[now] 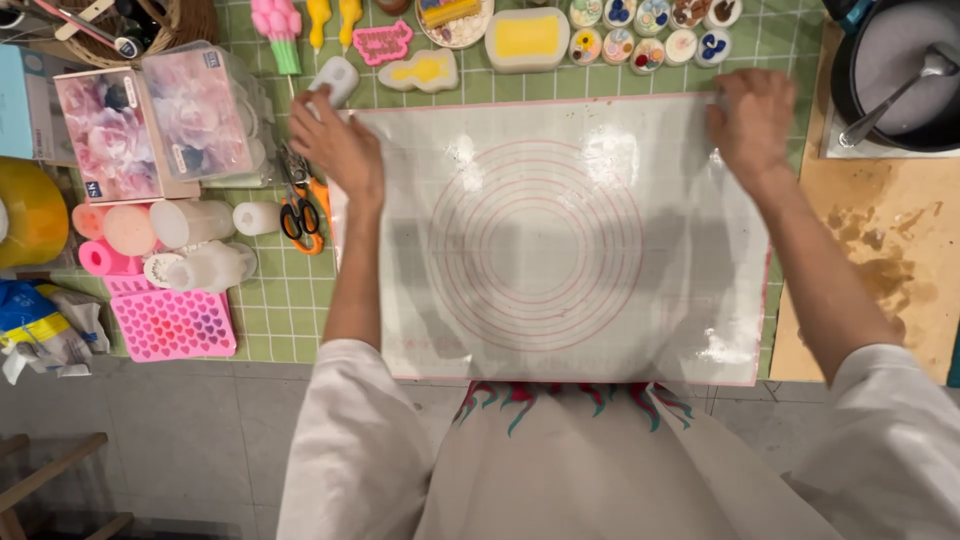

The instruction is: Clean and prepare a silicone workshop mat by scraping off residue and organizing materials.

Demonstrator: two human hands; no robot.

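Both hands, left hand (335,145) at 10 o'clock and right hand (752,122) at 2, pinch the far corners of the mat (560,240) with closed fingers; it looks thin, floppy, light, best held by corners.

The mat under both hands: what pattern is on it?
Translucent white mat, pink concentric circles and pink edging; head view.

The silicone mat (560,240) lies bare between both hands — scissors (300,210) and moulds (175,322) crowd its left edge.
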